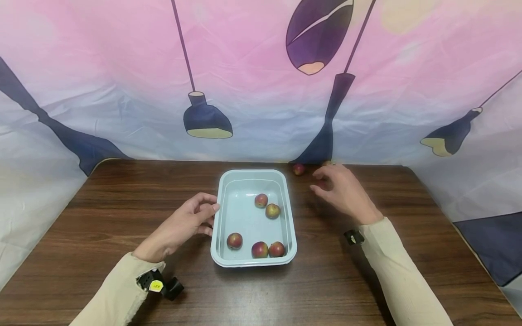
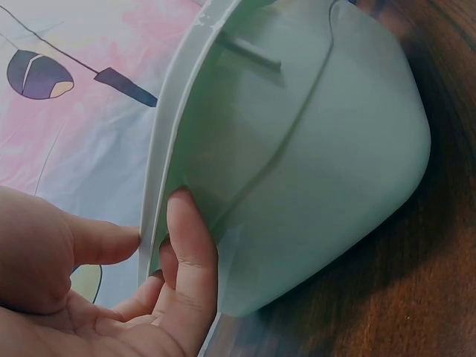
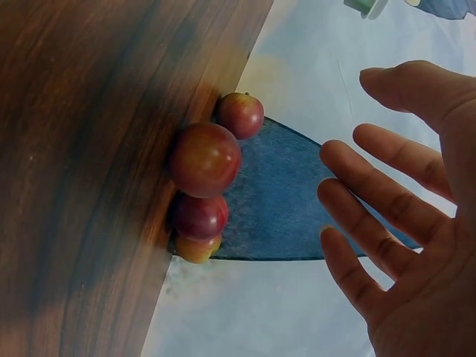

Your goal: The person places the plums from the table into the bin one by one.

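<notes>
My left hand holds the left side of a pale blue-green plastic tray. In the left wrist view the thumb presses the rim from one side while curled fingers sit under it, against the tray wall. Inside lie several small red-and-yellow apples, among them a greenish one and a pair near the front wall. My right hand hovers at the back of the table, right of the tray. Its fingers are spread and relaxed, apart from a row of several small apples in the right wrist view.
The brown wooden table ends at the back against a printed cloth in pink and blue, where the row of apples lies. One apple shows left of my right hand. Black wrist devices are strapped on both sleeves.
</notes>
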`<action>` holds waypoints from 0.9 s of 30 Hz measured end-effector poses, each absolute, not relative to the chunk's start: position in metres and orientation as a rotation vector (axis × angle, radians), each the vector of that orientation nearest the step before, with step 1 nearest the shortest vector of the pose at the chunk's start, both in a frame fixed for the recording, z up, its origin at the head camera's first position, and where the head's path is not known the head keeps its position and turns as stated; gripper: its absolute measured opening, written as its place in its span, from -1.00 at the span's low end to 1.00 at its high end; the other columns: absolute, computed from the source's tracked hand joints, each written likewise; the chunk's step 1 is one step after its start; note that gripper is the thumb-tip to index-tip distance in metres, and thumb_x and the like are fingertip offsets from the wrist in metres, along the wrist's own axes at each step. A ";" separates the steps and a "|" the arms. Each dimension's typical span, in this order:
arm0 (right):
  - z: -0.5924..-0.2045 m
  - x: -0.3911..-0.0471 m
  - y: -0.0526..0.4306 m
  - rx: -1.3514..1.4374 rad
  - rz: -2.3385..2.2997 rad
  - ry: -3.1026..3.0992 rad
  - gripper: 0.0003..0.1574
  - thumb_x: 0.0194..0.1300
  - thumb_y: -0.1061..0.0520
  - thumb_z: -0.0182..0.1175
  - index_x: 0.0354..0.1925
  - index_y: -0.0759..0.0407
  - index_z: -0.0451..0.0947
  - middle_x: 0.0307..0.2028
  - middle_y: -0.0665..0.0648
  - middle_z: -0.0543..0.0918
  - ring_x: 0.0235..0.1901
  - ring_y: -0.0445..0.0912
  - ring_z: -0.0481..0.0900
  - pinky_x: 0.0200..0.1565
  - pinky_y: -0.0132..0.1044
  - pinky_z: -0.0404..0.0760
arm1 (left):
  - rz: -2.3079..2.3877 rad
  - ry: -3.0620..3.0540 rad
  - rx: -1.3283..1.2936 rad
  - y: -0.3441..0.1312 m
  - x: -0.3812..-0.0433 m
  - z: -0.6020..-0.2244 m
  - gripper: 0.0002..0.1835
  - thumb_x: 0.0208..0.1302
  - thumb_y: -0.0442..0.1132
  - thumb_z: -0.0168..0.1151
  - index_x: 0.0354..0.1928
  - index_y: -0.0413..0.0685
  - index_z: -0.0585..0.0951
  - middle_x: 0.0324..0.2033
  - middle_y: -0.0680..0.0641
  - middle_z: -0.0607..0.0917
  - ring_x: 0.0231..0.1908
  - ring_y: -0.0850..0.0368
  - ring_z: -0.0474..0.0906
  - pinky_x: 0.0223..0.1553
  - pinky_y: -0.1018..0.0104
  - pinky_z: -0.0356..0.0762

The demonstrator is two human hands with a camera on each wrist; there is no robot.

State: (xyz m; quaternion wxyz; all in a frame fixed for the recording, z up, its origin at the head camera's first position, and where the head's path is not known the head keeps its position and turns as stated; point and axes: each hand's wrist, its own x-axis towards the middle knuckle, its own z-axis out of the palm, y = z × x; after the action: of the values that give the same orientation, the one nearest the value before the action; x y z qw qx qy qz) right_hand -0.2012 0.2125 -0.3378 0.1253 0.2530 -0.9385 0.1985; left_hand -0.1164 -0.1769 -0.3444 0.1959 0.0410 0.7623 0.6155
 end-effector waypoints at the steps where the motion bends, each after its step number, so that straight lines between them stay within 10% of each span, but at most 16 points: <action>1: -0.338 -0.201 0.213 0.735 0.580 -2.734 -0.70 0.28 0.05 0.42 -0.08 0.17 0.68 -0.20 0.18 0.72 -0.15 0.08 0.60 -0.02 -0.06 0.57 | 1.725 2.135 0.117 -0.177 -0.116 -0.344 -0.53 0.62 -0.13 0.00 0.35 -0.28 0.26 0.03 -0.34 0.59 -0.14 -0.02 0.64 -0.15 0.25 0.76; 27: -0.339 -0.202 0.217 0.712 0.616 -2.739 -0.64 0.28 0.06 0.40 -0.02 0.21 0.66 -0.11 0.22 0.73 -0.04 0.10 0.60 0.09 0.01 0.57 | 1.732 2.130 0.101 -0.177 -0.117 -0.345 -0.53 0.61 -0.14 0.00 0.36 -0.27 0.26 0.01 -0.32 0.60 -0.17 0.06 0.64 -0.16 0.26 0.75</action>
State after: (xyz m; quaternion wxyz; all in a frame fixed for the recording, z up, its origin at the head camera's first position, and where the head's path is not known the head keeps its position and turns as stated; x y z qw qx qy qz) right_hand -0.2021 0.2170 -0.3386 0.1222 0.2440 -0.9386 0.2112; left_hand -0.1166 -0.1766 -0.3446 0.1959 0.0361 0.7604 0.6181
